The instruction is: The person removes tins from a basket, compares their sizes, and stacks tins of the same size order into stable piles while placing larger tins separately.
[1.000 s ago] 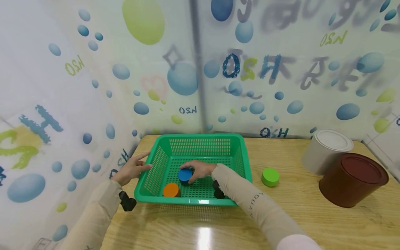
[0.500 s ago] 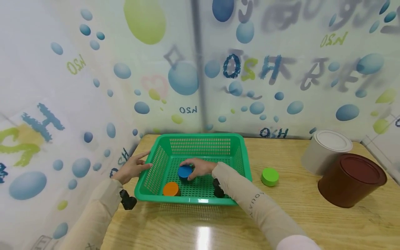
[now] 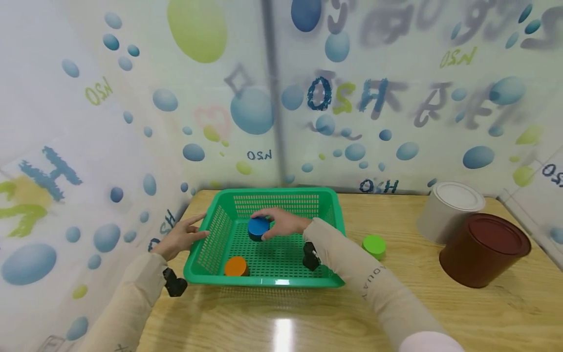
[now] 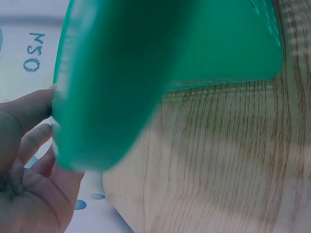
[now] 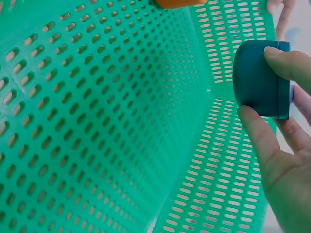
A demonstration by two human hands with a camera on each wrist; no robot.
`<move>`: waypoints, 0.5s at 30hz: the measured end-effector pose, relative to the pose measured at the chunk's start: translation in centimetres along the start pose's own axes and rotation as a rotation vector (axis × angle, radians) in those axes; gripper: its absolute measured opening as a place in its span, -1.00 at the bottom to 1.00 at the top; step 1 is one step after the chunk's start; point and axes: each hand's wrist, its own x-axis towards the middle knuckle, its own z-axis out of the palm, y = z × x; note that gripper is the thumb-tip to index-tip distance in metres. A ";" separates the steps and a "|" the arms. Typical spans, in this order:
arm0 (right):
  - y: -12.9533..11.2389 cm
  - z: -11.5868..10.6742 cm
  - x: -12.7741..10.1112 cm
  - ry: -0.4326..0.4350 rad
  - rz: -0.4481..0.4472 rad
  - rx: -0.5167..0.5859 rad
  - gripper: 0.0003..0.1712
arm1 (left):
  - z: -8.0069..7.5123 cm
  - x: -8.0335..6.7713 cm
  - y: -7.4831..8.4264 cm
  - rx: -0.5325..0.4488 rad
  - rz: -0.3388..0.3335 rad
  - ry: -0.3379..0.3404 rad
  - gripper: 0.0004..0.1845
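The blue puck [image 3: 258, 227] is held in the right hand [image 3: 281, 222], pinched across its rim between thumb and fingers [image 5: 286, 60], and is carried clear of the floor of the basket [image 3: 210, 281], above the basket's middle. In the right wrist view the puck [image 5: 261, 78] is seen edge-on, with the thumb below it and a fingertip over its top edge; only the rim is gripped. The left hand [image 3: 179, 238] is laid with straight fingers against the basket's outer left wall, nothing being clasped; in the left wrist view the fingers [image 4: 29, 114] are seen just touching the rim [image 4: 97, 97].

A slip is judged the likeliest fault. The puck is smooth and shallow and is caught only at its edge, so a small loosening or a tilt of the wrist could let it roll out of the pinch and drop back onto the mesh below the grip.

Below and to the left of the grip lies the orange puck [image 3: 236, 266], near the front wall; a dropped puck might strike it and knock it aside.

The basket walls stand close round the hand. If the puck were drawn sideways too low, its edge or the sleeve [image 3: 347, 254] could catch the rim, and the basket might be dragged or tipped, being steadied only by flat fingers on one side.

Beyond the right wall, on the table [image 3: 440, 303], the green puck [image 3: 374, 245] lies well apart from the grip and is not thought to be at risk.
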 end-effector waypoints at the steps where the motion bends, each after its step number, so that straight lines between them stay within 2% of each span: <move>1: -0.2 -0.2 -0.2 0.001 -0.002 -0.004 -0.31 | 0.0 0.0 0.0 -0.004 -0.001 0.000 -0.27; 8: -1.4 -1.3 -1.7 -0.006 -0.034 -0.010 -0.33 | -0.1 0.0 -0.1 0.001 -0.003 -0.001 -0.27; 15: -1.4 -2.2 -3.7 -0.013 -0.061 -0.046 -0.33 | -0.1 0.0 -0.1 -0.011 0.004 -0.003 -0.28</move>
